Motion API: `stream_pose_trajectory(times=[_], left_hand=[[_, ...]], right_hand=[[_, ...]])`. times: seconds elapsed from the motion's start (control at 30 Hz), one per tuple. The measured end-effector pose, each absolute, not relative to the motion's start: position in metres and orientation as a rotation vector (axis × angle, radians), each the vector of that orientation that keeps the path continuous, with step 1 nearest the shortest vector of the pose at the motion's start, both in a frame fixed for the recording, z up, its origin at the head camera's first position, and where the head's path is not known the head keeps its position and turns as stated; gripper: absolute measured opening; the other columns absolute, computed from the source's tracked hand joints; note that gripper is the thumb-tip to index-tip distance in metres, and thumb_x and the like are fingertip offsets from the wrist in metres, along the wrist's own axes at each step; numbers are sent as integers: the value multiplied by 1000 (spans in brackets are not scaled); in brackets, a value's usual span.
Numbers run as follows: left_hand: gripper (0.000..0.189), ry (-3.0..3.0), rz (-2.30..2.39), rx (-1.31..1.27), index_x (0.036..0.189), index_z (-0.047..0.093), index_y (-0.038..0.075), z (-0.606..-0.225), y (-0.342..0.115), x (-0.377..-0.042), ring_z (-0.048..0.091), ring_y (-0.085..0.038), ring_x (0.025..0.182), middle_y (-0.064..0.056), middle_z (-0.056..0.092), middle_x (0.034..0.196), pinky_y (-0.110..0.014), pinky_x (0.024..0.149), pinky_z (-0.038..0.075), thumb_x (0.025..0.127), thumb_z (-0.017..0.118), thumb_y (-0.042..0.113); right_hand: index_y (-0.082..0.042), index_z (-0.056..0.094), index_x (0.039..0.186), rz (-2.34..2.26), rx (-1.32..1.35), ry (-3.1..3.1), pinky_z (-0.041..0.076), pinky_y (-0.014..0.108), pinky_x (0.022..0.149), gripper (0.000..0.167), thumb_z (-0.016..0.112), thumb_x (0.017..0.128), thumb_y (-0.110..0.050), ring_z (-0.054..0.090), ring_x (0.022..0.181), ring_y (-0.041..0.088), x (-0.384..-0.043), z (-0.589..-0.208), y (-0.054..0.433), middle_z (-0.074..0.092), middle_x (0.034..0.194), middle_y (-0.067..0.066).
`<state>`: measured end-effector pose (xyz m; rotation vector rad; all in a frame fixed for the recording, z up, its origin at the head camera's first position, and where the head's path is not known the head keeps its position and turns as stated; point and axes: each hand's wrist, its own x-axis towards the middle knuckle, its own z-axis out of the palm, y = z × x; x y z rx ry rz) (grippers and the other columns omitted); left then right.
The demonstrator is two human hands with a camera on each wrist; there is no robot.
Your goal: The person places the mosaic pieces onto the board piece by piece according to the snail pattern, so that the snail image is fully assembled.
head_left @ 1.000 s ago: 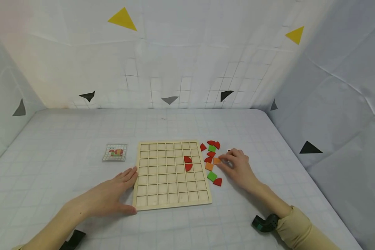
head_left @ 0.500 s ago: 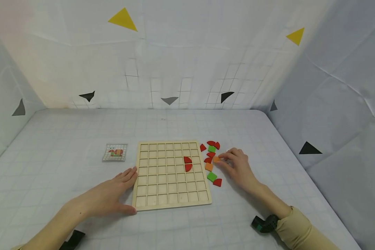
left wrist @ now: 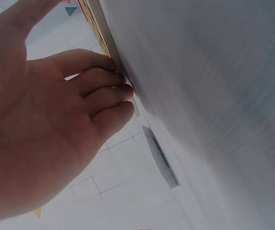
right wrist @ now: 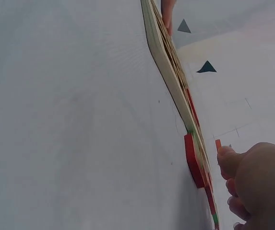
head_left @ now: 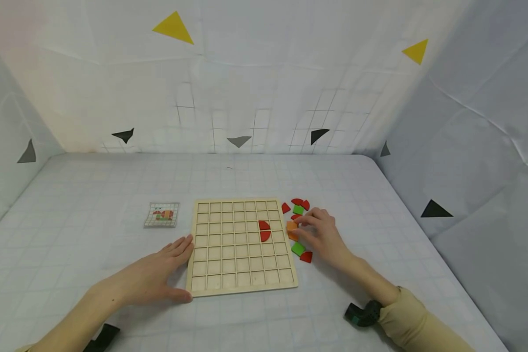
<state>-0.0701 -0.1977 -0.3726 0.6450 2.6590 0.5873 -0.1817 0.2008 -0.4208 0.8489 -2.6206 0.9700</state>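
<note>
My right hand (head_left: 321, 234) pinches an orange square tile (head_left: 291, 225) between thumb and fingertips, just off the right edge of the wooden grid board (head_left: 229, 266). In the right wrist view the orange tile (right wrist: 218, 144) shows edge-on at the thumb tip, raised above the loose pieces. My left hand (head_left: 158, 271) rests with straight fingers along the board's left edge, thumb near the front corner. Two red quarter-circle pieces (head_left: 265, 236) lie in the board's grid, one behind the other, right of the middle. The left wrist view shows the left fingertips (left wrist: 123, 91) against the board's side.
Loose pieces line the board's right side: a green square (head_left: 298, 249), a red quarter circle (head_left: 306, 256), another green square (head_left: 298, 209) and several red ones beyond. A small picture card (head_left: 162, 215) lies left of the board. White walls enclose the table's back and sides.
My right hand has picked up the orange tile from among the loose pieces and carried it left, close to the board's right edge. The left hand has stayed in place.
</note>
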Motion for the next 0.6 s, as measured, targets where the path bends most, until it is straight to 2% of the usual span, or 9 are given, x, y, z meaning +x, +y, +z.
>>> stream_pose_trajectory(times=[0.3,0.6], left_hand=[[109,2675,578,664,154,29,-5,-373,-198,-69,20,-42,151,-19,17,165,-60,116,27,80,70,65],[110,2664,582,648,154,29,-5,-373,-197,-70,19,-43,151,-19,16,166,-61,116,27,80,71,65]], right_hand=[[-7,76,102,993,958,-2554,36,31,79,19,80,85,-14,48,89,20,-183,-422,188,61,92,0],[-5,75,102,1000,1031,-2504,42,29,76,21,80,85,-15,50,87,16,-186,-426,172,63,92,2]])
